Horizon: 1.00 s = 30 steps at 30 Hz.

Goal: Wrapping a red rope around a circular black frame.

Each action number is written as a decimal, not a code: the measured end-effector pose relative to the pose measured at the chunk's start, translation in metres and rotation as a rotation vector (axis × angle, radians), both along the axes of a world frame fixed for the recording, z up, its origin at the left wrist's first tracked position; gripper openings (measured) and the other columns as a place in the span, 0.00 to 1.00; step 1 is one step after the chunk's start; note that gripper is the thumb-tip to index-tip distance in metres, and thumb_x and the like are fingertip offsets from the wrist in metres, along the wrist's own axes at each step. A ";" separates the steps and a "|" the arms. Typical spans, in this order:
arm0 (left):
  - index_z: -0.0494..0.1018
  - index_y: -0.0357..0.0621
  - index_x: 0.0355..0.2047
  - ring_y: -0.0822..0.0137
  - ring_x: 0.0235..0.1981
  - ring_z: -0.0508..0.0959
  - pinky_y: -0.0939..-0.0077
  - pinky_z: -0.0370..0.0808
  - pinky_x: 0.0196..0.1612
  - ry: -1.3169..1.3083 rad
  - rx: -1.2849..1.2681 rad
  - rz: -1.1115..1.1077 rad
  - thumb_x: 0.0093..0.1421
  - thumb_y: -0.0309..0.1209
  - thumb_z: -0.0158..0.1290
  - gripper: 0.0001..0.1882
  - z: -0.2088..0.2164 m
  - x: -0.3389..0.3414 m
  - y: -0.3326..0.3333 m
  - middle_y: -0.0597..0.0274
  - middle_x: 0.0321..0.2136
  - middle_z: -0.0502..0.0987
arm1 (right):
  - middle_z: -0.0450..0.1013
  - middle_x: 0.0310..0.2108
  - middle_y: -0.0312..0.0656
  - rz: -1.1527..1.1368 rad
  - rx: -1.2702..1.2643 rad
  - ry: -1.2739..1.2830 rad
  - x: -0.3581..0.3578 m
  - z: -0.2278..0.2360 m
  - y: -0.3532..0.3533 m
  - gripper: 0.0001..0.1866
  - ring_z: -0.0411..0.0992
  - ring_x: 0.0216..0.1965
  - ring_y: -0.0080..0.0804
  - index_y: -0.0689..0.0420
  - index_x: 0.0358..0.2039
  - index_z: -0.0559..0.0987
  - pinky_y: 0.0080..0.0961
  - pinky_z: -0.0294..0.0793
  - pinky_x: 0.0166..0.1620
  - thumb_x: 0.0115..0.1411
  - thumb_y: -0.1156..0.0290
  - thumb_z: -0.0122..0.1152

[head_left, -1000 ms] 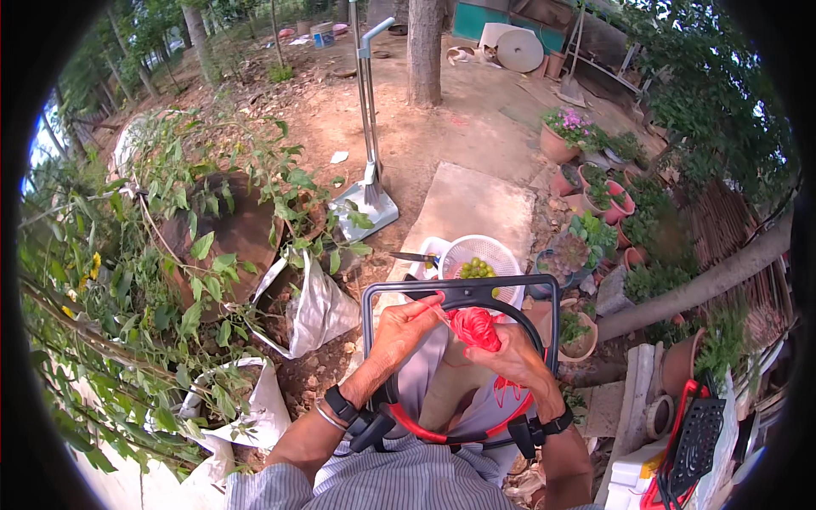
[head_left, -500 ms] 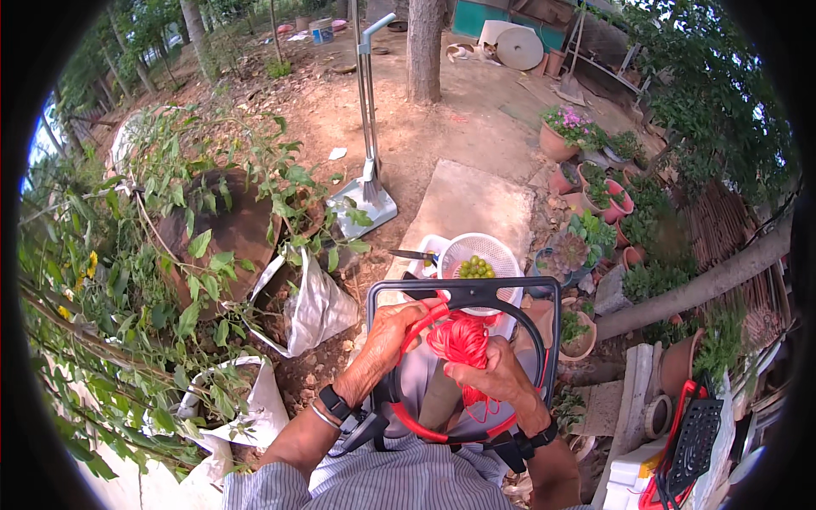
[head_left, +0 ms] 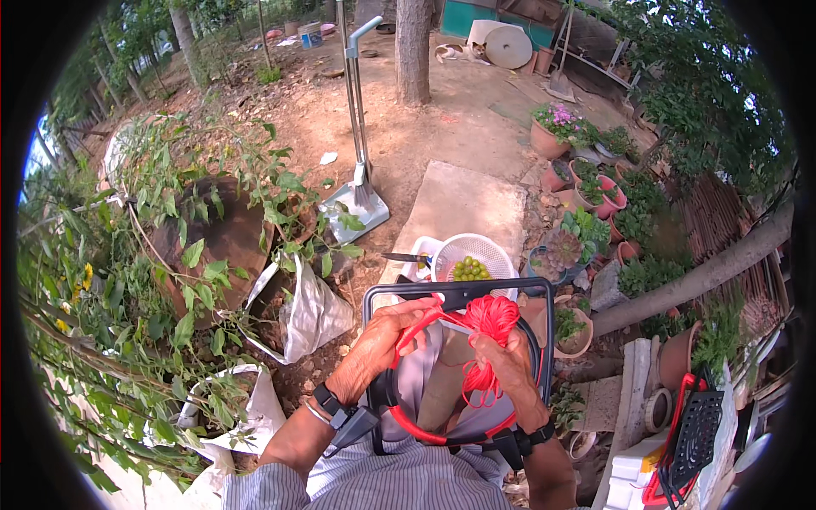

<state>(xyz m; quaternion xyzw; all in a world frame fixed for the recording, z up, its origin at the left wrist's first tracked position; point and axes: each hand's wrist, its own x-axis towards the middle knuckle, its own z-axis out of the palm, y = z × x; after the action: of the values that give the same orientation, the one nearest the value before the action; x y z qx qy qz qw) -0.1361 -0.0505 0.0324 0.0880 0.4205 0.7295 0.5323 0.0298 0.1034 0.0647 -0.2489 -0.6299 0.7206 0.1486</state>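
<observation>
Over my lap stands a black metal frame shaped like a folding stool, with red wrapping along its near lower bar. My left hand is closed at the frame's upper left side, gripping red cord that lies there. From its fingers a strand stretches right to a bundle of red cord. My right hand holds this bundle from below, fingers wrapped round it, above the frame's right half. Loose loops hang under the bundle. Part of the left fingers is hidden by the cord.
Just beyond the frame, a white basket holds green fruit, with a dark-bladed knife beside it. A dustpan with a broom stands further off. Leafy plants and white sacks crowd the left; flowerpots line the right.
My right hand has lifted the cord bundle up and right, away from the left hand, drawing out a strand between them. The left hand has stayed near the frame's left side.
</observation>
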 end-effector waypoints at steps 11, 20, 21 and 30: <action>0.60 0.34 0.60 0.63 0.25 0.80 0.85 0.62 0.13 0.002 0.011 -0.155 0.64 0.25 0.45 0.23 -0.002 -0.012 0.006 0.54 0.46 0.73 | 0.69 0.17 0.34 0.016 -0.024 -0.043 0.003 0.000 0.001 0.06 0.66 0.16 0.20 0.63 0.26 0.76 0.19 0.65 0.20 0.55 0.73 0.61; 0.61 0.34 0.59 0.59 0.24 0.81 0.85 0.62 0.11 -0.052 0.011 -0.194 0.63 0.23 0.44 0.22 0.006 -0.014 0.012 0.53 0.46 0.73 | 0.68 0.16 0.36 -0.065 -0.372 0.198 0.009 -0.011 0.008 0.05 0.64 0.16 0.20 0.64 0.30 0.76 0.20 0.65 0.20 0.55 0.75 0.59; 0.61 0.34 0.58 0.58 0.24 0.81 0.85 0.62 0.11 -0.070 0.015 -0.201 0.63 0.23 0.44 0.22 0.006 -0.014 0.013 0.52 0.47 0.73 | 0.67 0.16 0.35 -0.083 -0.455 0.234 0.008 -0.010 0.011 0.04 0.64 0.15 0.21 0.63 0.30 0.75 0.20 0.65 0.20 0.56 0.75 0.58; 0.62 0.34 0.56 0.53 0.28 0.82 0.82 0.66 0.12 -0.177 0.057 -0.237 0.62 0.24 0.42 0.21 -0.011 -0.025 0.013 0.45 0.50 0.73 | 0.62 0.13 0.34 0.001 -0.528 0.489 0.004 0.006 0.026 0.05 0.62 0.14 0.24 0.61 0.26 0.73 0.22 0.63 0.19 0.56 0.74 0.55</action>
<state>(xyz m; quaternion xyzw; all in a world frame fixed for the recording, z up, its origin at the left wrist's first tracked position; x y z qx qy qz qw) -0.1611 -0.0374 0.0218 0.0875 0.3375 0.6780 0.6472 0.0341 0.1290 0.0703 -0.0988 -0.3680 0.8968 0.2250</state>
